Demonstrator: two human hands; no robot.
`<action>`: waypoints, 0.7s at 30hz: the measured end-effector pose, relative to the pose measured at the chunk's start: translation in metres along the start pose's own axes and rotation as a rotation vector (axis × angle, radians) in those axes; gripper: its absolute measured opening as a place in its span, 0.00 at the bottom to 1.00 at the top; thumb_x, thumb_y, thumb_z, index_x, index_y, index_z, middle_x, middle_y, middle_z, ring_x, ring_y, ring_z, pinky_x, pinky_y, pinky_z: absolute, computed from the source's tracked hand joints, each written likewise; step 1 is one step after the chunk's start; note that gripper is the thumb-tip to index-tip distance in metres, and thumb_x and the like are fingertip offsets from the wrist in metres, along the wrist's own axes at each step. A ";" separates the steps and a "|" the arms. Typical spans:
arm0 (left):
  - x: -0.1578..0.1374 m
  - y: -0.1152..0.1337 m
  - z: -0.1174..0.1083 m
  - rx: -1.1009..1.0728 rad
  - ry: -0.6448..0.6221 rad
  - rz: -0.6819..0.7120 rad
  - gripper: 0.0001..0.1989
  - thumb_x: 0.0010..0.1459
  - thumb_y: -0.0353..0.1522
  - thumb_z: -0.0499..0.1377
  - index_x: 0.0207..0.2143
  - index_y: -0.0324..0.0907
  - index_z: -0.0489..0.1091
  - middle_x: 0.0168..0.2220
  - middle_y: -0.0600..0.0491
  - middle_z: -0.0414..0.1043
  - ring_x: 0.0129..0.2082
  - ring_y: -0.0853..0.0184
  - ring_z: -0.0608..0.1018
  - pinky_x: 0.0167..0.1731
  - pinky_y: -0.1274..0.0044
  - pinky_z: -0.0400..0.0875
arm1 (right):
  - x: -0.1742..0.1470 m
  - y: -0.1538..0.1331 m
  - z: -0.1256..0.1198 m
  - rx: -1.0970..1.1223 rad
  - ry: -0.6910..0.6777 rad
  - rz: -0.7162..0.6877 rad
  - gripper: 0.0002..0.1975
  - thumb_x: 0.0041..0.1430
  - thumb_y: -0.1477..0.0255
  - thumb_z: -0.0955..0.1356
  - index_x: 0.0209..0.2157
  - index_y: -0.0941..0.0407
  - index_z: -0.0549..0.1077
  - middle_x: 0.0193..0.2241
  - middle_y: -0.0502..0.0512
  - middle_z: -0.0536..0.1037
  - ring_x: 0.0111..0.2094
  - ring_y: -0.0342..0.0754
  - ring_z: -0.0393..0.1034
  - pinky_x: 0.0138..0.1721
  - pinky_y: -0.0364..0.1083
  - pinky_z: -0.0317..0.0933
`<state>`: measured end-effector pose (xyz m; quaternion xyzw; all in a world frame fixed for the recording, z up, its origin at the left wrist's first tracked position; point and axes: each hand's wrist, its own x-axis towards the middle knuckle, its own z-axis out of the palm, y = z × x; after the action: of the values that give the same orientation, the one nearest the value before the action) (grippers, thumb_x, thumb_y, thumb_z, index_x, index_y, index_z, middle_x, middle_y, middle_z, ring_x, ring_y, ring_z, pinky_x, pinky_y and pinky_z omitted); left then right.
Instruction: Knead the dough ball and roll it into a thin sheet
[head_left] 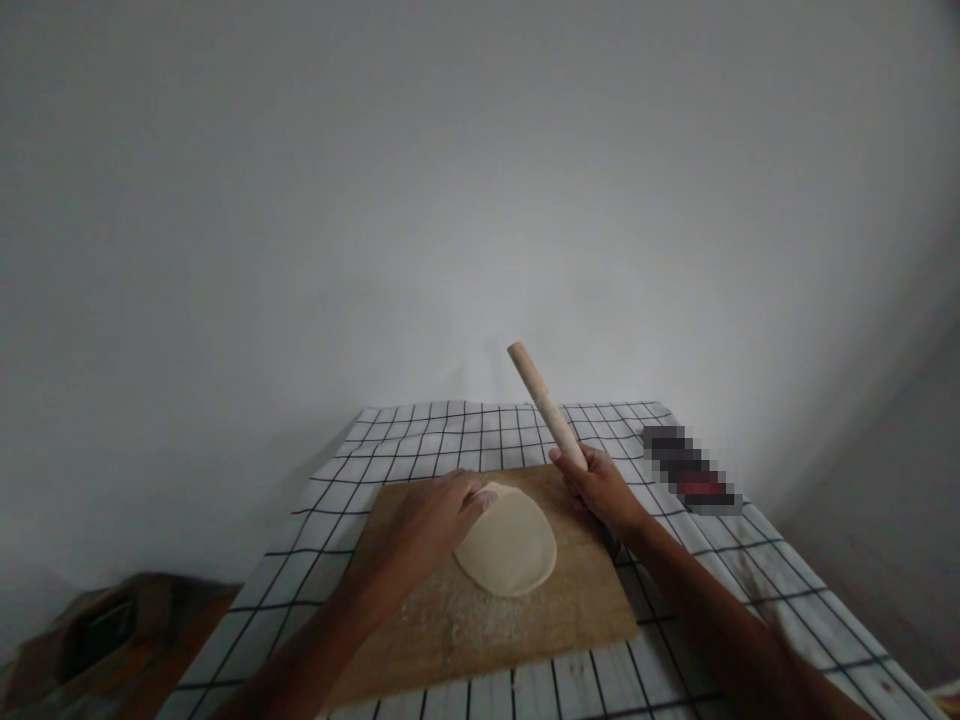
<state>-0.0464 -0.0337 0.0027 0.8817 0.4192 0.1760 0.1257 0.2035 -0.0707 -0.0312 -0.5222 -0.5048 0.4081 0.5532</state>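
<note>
A flat, round sheet of dough [510,550] lies on a wooden board [427,650]. My left hand [450,500] is at the dough's upper left edge, with its fingers curled and its floury thumb over the rim. Part of that edge is hidden under the fingers. In my right hand [596,485] is a pale wooden rolling pin [544,400], gripped by its lower end. The pin is raised off the dough and slants up and to the left, beyond the board's right corner.
Loose flour [480,625] is scattered on the near half of the board. A white tablecloth [300,560] with black grid lines covers the table. A blurred-out dark and red object [690,470] lies at the right. A cardboard box [112,630] stands low at the left; a wall [450,200] rises behind.
</note>
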 end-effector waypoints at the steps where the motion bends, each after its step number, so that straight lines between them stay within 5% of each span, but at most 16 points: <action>1: 0.000 0.001 0.000 -0.019 0.013 -0.002 0.15 0.67 0.42 0.49 0.31 0.45 0.67 0.31 0.54 0.74 0.32 0.64 0.75 0.29 0.76 0.59 | 0.000 0.000 0.000 -0.002 -0.001 0.000 0.21 0.56 0.50 0.69 0.28 0.53 0.63 0.17 0.41 0.60 0.14 0.38 0.53 0.13 0.39 0.52; 10: 0.009 -0.014 0.004 -0.356 -0.134 -0.238 0.20 0.66 0.48 0.46 0.35 0.44 0.66 0.20 0.60 0.65 0.16 0.69 0.70 0.16 0.78 0.57 | 0.001 0.000 -0.001 0.005 -0.039 0.009 0.21 0.56 0.50 0.69 0.28 0.53 0.62 0.16 0.40 0.58 0.14 0.38 0.51 0.13 0.39 0.51; 13: 0.010 -0.012 -0.005 -0.162 0.043 -0.192 0.13 0.64 0.43 0.53 0.38 0.44 0.68 0.24 0.58 0.70 0.22 0.68 0.74 0.23 0.78 0.64 | 0.000 0.000 -0.001 -0.001 -0.037 0.011 0.21 0.56 0.50 0.69 0.29 0.53 0.63 0.16 0.40 0.59 0.14 0.38 0.52 0.13 0.39 0.52; 16: 0.008 -0.001 -0.012 -0.052 0.228 0.003 0.10 0.64 0.35 0.53 0.45 0.44 0.70 0.38 0.52 0.76 0.38 0.64 0.77 0.39 0.74 0.71 | -0.001 -0.001 -0.001 -0.009 -0.028 0.005 0.22 0.56 0.50 0.69 0.29 0.53 0.64 0.16 0.41 0.60 0.14 0.38 0.54 0.13 0.40 0.52; 19: 0.003 0.011 -0.010 -0.055 0.153 0.272 0.15 0.66 0.30 0.48 0.50 0.47 0.71 0.51 0.51 0.72 0.53 0.63 0.72 0.56 0.70 0.65 | -0.001 -0.002 -0.001 -0.007 -0.030 -0.001 0.22 0.56 0.50 0.69 0.28 0.53 0.63 0.16 0.41 0.59 0.14 0.38 0.53 0.13 0.40 0.51; 21: 0.001 0.013 -0.003 -0.037 0.120 0.288 0.18 0.67 0.31 0.49 0.56 0.46 0.68 0.56 0.50 0.69 0.58 0.62 0.68 0.60 0.68 0.61 | -0.001 -0.002 0.000 0.001 -0.037 0.001 0.22 0.56 0.50 0.69 0.28 0.53 0.62 0.16 0.41 0.59 0.14 0.38 0.52 0.13 0.40 0.51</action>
<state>-0.0381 -0.0403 0.0104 0.9182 0.2917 0.2524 0.0901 0.2028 -0.0721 -0.0290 -0.5145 -0.5144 0.4182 0.5438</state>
